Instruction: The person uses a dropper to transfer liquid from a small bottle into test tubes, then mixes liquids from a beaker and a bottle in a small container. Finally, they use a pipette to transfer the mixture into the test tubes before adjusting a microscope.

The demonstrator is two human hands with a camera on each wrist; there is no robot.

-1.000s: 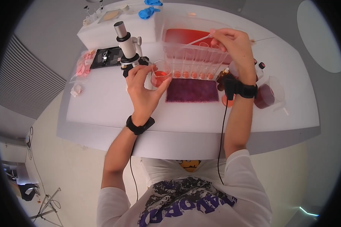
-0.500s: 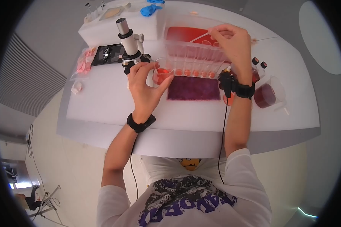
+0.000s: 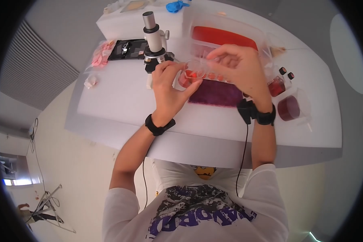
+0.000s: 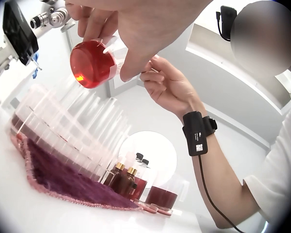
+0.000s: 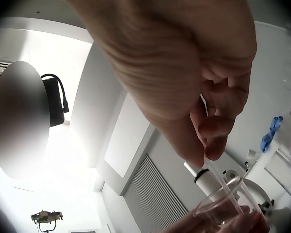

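Note:
My left hand (image 3: 168, 86) holds a small clear beaker (image 4: 92, 63) by its sides, with bright red liquid in it. The beaker is tilted in the left wrist view and hangs over the table. Thumb and fingertips of my right hand (image 3: 246, 70) pinch a thin clear pipette (image 5: 217, 174). In the right wrist view the pipette slants down past the beaker's rim, its lower end hidden behind the left fingers. Just beyond the hands stands a row of clear test tubes (image 4: 89, 114), with a purple cloth (image 3: 215, 95) in front.
A microscope (image 3: 154, 39) stands left of the beaker, a slide case (image 3: 127, 50) behind it. At the back is a clear tub with red contents (image 3: 224, 36). Brown dropper bottles (image 4: 122, 182), black-capped bottles (image 3: 277, 86) and a beaker of dark red liquid (image 3: 288, 108) stand on the right.
My right hand has come left and nearer with the pipette, from above the test tubes to the beaker. The left hand keeps its hold on the beaker. The head view has shifted.

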